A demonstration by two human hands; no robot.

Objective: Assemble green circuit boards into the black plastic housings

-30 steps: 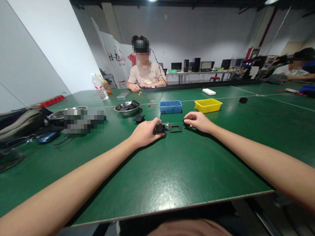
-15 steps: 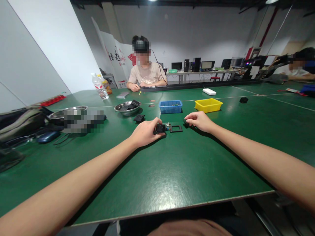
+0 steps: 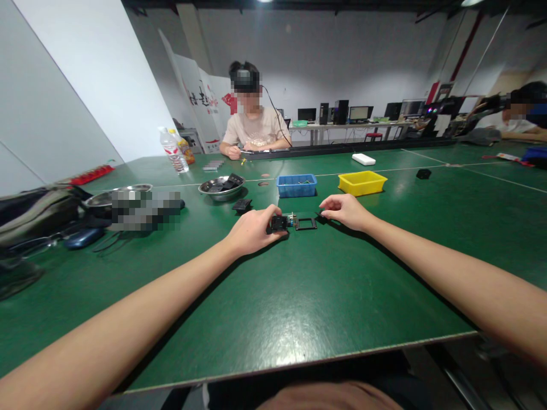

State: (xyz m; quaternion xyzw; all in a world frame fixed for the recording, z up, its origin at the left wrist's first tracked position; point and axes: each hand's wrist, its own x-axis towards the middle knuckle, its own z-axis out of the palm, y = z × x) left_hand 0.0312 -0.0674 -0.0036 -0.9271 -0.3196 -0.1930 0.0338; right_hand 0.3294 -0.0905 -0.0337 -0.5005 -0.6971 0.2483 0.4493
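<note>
My left hand (image 3: 253,230) is closed around a black plastic housing (image 3: 280,223) on the green tabletop, thumb above and fingers below. Small electronic parts (image 3: 292,220) with a bit of blue and metal stick out at the housing's right side. Just right of them, a black rectangular frame (image 3: 306,219) with an open middle lies flat. My right hand (image 3: 345,210) is at the frame's right, its fingertips on a small flat black piece (image 3: 321,217) tilted close to the table. The fingers partly hide this piece.
Beyond my hands stand a blue bin (image 3: 296,187) with small metal parts and a yellow bin (image 3: 362,183). A steel bowl (image 3: 222,188) of black parts and a loose black part (image 3: 242,206) are at left. A person (image 3: 256,125) sits across the table.
The small black piece in my right fingers has tipped lower and leftward, towards the table by the frame. My left hand stays on the housing.
</note>
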